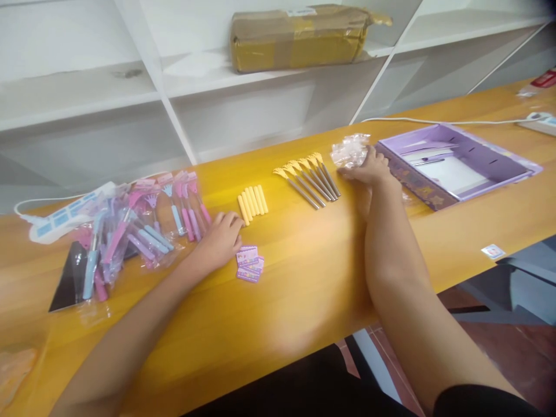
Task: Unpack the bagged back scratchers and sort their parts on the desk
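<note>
My left hand [220, 238] rests on the table, its fingers loosely bent and apart. Just past its fingertips is a row of yellow handle sleeves [252, 204], and by its thumb lies a small stack of purple printed cards [249, 265]. My right hand [372, 169] reaches to a pile of clear plastic bags [350, 150], thumb and fingers spread at the pile's near edge. Between the hands, several metal rods with yellow hand-shaped heads [309, 178] lie side by side. Left of my left hand are bagged back scratchers [150, 223] in pink, blue and purple.
A purple open box [473, 165] with papers and a pen stands at right. A white power strip [72, 213] and a dark flat sheet [69, 278] lie at left. A taped parcel [299, 43] sits on the white shelf behind. A small sticker [493, 251] is near the front edge.
</note>
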{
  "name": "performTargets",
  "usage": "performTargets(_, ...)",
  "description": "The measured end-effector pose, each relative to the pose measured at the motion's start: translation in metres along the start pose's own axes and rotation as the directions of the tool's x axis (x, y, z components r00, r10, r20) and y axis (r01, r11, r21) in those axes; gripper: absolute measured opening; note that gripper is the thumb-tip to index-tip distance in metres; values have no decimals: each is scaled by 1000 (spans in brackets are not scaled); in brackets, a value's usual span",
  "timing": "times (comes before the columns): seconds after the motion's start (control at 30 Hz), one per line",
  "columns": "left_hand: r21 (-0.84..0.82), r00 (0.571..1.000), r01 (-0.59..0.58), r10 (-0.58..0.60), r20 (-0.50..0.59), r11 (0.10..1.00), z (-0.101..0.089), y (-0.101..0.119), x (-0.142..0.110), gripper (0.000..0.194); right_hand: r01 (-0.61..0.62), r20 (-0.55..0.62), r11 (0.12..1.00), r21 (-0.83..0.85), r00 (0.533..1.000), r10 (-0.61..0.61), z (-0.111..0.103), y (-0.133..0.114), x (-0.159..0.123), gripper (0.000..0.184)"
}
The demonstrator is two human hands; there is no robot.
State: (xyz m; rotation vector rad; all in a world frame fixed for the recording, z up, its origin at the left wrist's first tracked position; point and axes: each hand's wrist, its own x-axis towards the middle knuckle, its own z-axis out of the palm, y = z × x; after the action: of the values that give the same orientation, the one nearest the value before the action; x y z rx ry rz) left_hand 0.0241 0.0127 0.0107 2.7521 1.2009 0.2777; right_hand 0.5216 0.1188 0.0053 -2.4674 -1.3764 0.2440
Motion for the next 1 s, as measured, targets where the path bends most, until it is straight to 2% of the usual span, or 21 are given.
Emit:
performTargets(0.1, 0, 1000, 6, -6, 2, 1000, -1, 1, 0, 28, 46, -12, 999, -5, 999, -46, 0, 0, 1, 99)
performTargets(0.23, -4, 1000, 3, -3, -2, 1000, -2, 2, 0, 28, 82, -79, 996, 23, 994, -80, -1, -1, -1, 89)
performTargets(0.33, 1, 1000, 3, -3, 0, 1000, -2, 2, 0, 28, 136, -143, 991, 16, 981, -133, -7, -3, -1, 64)
performTargets(0.37, 5, 1000, 4, -4, 2, 1000, -2, 2, 1, 28, 138, -134, 990, 10, 982, -135, -11, -4, -1, 62)
performTargets(0.4, 9, 1000, 4, -4, 3, 1000, -2, 2, 1, 28, 117, -105, 993, 0, 988, -117, -15, -5, 0, 69)
performTargets(0.43, 13, 1000, 3, -3, 4, 1000, -2, 2, 1, 28, 79, -60, 997, -13, 995, -79, -19, -6, 2, 85)
performTargets(0.5, 19, 1000, 0, 0, 4, 1000, -1, 2, 1, 28, -6, 48, 999, -49, 999, 8, -26, -6, 4, 126)
performTargets(0.53, 22, 1000, -2, 2, 4, 1000, -1, 2, 1, 28, -31, 91, 997, -66, 995, 37, -29, -6, 4, 141)
performTargets(0.6, 27, 1000, -2, 2, 2, 1000, -1, 2, 1, 28, -37, 124, 997, -69, 991, 46, -34, -6, 4, 147)
performTargets(0.67, 26, 1000, 0, 0, 2, 1000, -1, 2, 1, 28, -30, 66, 999, -30, 997, 32, -38, -9, 2, 132)
performTargets(0.73, 33, 1000, 1, -1, 1, 999, -2, 3, 0, 29, 10, -43, 1000, 18, 999, -9, -42, -17, 0, 100)
performTargets(0.8, 59, 1000, 1, -1, 3, 998, -2, 5, 0, 29, 115, -166, 992, 48, 980, -106, -49, -29, -4, 68)
performTargets(0.9, 137, 1000, 13, -16, 19, 991, -4, 12, 1, 29, 333, -336, 940, 77, 896, -290, -60, -56, -10, 44)
performTargets(1.0, 204, 996, 90, -90, -8, 975, -3, 21, 5, 29, 478, -378, 871, 109, 831, -409, -63, -89, -20, 37)
